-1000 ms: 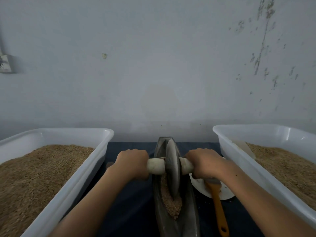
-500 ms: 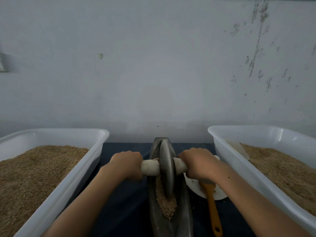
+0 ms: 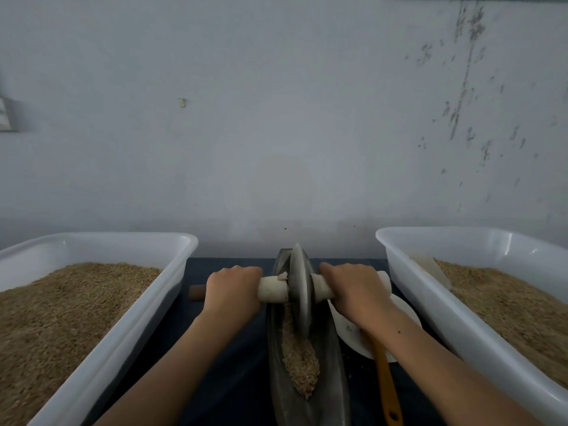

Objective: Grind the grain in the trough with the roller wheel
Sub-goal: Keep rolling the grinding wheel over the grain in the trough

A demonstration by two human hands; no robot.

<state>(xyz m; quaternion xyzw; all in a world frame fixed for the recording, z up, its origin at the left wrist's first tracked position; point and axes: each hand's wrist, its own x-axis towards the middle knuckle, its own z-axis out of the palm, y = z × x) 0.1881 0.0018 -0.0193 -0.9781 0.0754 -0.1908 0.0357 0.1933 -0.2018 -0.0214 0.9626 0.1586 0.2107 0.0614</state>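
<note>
A dark, narrow boat-shaped trough [image 3: 330, 373] lies lengthwise in front of me on a dark blue cloth. A strip of brown grain [image 3: 299, 361] fills its groove. A grey roller wheel [image 3: 299, 287] stands upright in the far half of the trough, on a pale axle handle [image 3: 272, 289]. My left hand [image 3: 232, 289] grips the axle left of the wheel. My right hand [image 3: 353, 287] grips it on the right side. The wheel's lower edge sits in the grain.
A white tub [image 3: 101, 358] heaped with grain stands on the left, another white tub [image 3: 455, 318] with grain on the right. A white plate [image 3: 350, 333] and an orange-handled tool [image 3: 387, 388] lie right of the trough. A grey wall rises close behind.
The wheel has rolled away from me toward the far end of the trough, both hands moving with it. More grain now shows behind the wheel.
</note>
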